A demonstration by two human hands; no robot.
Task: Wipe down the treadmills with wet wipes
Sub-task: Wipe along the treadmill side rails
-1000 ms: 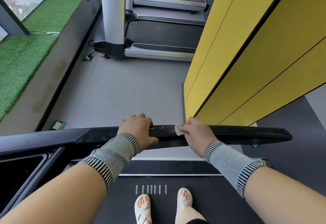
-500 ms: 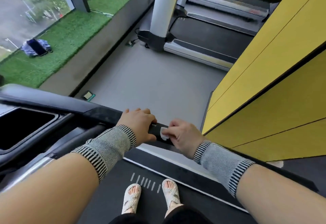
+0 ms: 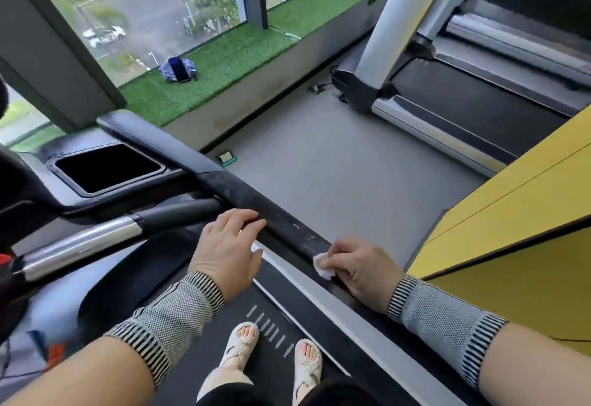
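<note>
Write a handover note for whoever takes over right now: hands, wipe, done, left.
Right hand: pinches the wet wipe and presses it on the black side handrail.
Left hand: fingers extended, tips over the same rail further up; holds nothing.
Done: cannot tell which parts are clean; pale scuffs show on the rail between the hands.
Left: likely the rail toward the console tray, then the second treadmill.

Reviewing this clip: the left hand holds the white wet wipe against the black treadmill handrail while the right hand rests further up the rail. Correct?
Not quite: the hands are swapped. In the head view the right hand holds the white wet wipe against the black treadmill handrail, while the left hand rests further up the rail.
</note>
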